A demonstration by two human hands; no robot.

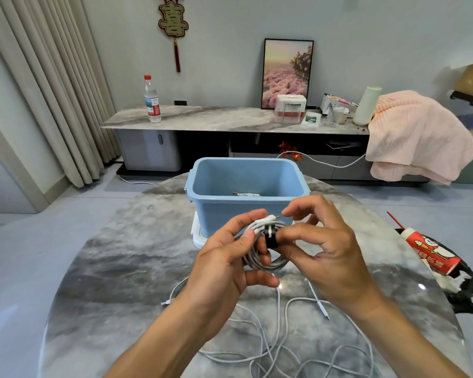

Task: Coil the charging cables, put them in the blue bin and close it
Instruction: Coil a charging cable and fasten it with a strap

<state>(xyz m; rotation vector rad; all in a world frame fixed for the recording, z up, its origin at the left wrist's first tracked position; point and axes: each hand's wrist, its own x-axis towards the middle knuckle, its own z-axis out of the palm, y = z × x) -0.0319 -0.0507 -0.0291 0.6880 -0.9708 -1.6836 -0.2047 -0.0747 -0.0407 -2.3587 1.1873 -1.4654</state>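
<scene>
- Left hand [224,257] grips the white coiled cable [265,257] — held above the glossy marbled table [107,268].
- Right hand [322,241] pinches its black strap [270,237].
- Blue plastic bin [246,186] sits open just behind.

I count 2 hands, the left hand [224,257] and the right hand [328,249], and 1 coiled cable [265,261] with 1 black strap [269,237]. I see 1 blue bin [246,184], 1 white lid [198,236], 1 water bottle [152,100], 1 framed picture [287,73], 1 pink blanket [418,135]. Loose cables [279,334] are too tangled to count.
</scene>
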